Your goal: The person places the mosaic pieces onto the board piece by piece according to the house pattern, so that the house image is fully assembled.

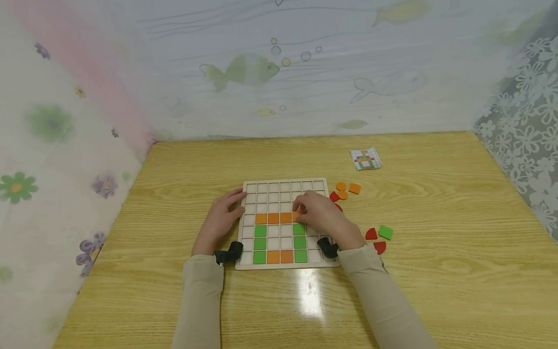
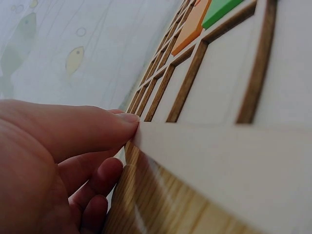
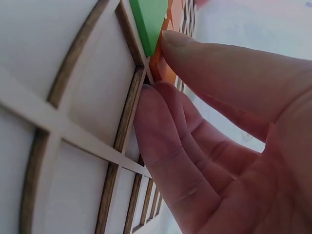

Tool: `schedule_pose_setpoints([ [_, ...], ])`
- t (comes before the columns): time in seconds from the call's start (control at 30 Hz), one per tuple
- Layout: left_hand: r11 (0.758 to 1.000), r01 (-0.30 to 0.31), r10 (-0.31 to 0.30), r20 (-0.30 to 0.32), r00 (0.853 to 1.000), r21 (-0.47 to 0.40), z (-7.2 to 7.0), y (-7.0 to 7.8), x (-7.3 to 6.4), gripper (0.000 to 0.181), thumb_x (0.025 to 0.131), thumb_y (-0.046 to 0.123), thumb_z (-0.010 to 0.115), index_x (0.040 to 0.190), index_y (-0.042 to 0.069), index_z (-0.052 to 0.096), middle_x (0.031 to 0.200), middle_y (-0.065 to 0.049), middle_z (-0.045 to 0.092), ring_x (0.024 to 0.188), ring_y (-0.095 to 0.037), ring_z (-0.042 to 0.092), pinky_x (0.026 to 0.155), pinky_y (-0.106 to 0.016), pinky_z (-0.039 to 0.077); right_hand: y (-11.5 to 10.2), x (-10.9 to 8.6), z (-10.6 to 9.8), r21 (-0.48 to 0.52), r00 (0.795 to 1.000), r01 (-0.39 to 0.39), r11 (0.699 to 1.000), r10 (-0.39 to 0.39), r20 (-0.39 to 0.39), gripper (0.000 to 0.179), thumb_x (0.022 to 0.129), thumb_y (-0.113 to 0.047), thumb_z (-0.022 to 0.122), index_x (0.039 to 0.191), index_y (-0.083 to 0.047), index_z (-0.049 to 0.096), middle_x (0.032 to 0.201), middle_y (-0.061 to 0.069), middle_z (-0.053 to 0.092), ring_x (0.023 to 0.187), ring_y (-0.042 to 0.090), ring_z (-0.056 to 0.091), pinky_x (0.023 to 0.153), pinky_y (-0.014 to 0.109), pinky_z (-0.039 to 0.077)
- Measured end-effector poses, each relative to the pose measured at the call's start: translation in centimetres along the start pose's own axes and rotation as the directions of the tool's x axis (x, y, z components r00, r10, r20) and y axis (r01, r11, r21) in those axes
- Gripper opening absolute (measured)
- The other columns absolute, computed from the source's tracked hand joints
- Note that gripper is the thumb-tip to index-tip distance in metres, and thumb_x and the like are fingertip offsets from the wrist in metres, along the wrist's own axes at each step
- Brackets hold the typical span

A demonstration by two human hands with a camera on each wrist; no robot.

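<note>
A pale wooden grid board [image 1: 273,244] lies flat before me, with dark-edged square cells. My right hand [image 1: 322,213] bends over it and pinches an orange square tile [image 3: 167,73] between thumb and fingers. That tile is at the right end of a row of orange tiles [image 1: 273,218], just above a column of green square tiles [image 1: 299,242]. A second column of green tiles [image 1: 259,244] runs down the left, and two orange tiles [image 1: 280,256] lie between the columns at the bottom. My left hand [image 1: 221,214] rests against the board's left edge, thumb tip [image 2: 129,118] touching it.
Right of the board are orange round pieces [image 1: 341,186], an orange square [image 1: 355,188], red quarter-round pieces [image 1: 371,234] and a green square [image 1: 385,232]. A picture card [image 1: 365,158] lies farther back. Patterned curtains [image 1: 244,97] border the wooden table [image 1: 436,218].
</note>
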State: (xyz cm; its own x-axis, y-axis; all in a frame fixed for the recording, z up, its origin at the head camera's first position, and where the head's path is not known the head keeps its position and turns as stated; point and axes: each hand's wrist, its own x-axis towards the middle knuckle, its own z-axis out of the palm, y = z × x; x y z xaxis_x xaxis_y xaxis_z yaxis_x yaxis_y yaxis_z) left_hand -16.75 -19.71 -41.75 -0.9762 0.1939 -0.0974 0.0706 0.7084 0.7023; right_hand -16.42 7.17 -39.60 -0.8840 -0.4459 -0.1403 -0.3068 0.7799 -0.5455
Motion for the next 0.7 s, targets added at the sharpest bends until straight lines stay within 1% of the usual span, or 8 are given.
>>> schedule_pose_setpoints([
  [0.13,1.0,-0.004,0.004,0.002,1.0,0.016,0.0,0.11,0.02,0.042,0.091,0.02,0.052,0.132,0.019,0.047,0.14,0.007,0.033,0.128,-0.024,0.023,0.102,-0.044,0.023,0.14,-0.01,-0.07,-0.011,1.0,0.026,1.0,-0.026,-0.003,0.015,0.076,-0.017,0.07,0.09,-0.014,0.064,0.08,-0.002,0.051,0.073,0.013,0.047,0.067,0.026,0.04],
  [0.3,1.0,-0.007,0.007,0.0,1.0,0.017,0.0,0.06,0.04,0.041,0.091,0.02,0.052,0.132,0.018,0.047,0.14,0.006,0.033,0.128,-0.024,0.023,0.102,-0.044,0.022,0.29,0.05,-0.08,-0.023,0.999,0.054,0.998,-0.054,-0.004,0.016,0.075,-0.017,0.071,0.09,-0.013,0.065,0.079,-0.002,0.052,0.073,0.013,0.047,0.067,0.026,0.04],
  [0.5,1.0,-0.006,0.006,0.0,1.0,0.011,-0.01,-0.05,0.0,0.042,0.091,0.02,0.052,0.132,0.018,0.046,0.14,0.007,0.033,0.127,-0.024,0.024,0.102,-0.044,0.023,0.26,0.04,-0.03,-0.03,0.998,0.062,0.998,-0.062,-0.006,0.018,0.075,-0.017,0.071,0.091,-0.014,0.064,0.08,-0.001,0.052,0.073,0.014,0.047,0.067,0.027,0.04],
  [0.6,1.0,-0.006,0.006,-0.001,1.0,0.006,-0.01,-0.07,-0.01,0.041,0.091,0.02,0.052,0.132,0.018,0.047,0.14,0.007,0.033,0.127,-0.024,0.025,0.101,-0.044,0.023,0.37,0.07,-0.07,0.004,0.999,0.048,0.999,-0.048,0.006,0.016,0.077,-0.018,0.07,0.092,-0.014,0.064,0.081,-0.002,0.053,0.074,0.014,0.048,0.067,0.027,0.041],
  [0.7,1.0,-0.005,0.005,-0.003,1.0,0.005,0.01,-0.05,0.01,0.041,0.091,0.02,0.052,0.132,0.018,0.047,0.14,0.007,0.033,0.126,-0.024,0.026,0.101,-0.044,0.024,0.66,0.05,-0.31,0.054,0.999,0.034,0.998,-0.034,0.002,0.013,0.081,-0.018,0.065,0.093,-0.014,0.064,0.081,-0.003,0.055,0.074,0.014,0.049,0.067,0.027,0.041],
])
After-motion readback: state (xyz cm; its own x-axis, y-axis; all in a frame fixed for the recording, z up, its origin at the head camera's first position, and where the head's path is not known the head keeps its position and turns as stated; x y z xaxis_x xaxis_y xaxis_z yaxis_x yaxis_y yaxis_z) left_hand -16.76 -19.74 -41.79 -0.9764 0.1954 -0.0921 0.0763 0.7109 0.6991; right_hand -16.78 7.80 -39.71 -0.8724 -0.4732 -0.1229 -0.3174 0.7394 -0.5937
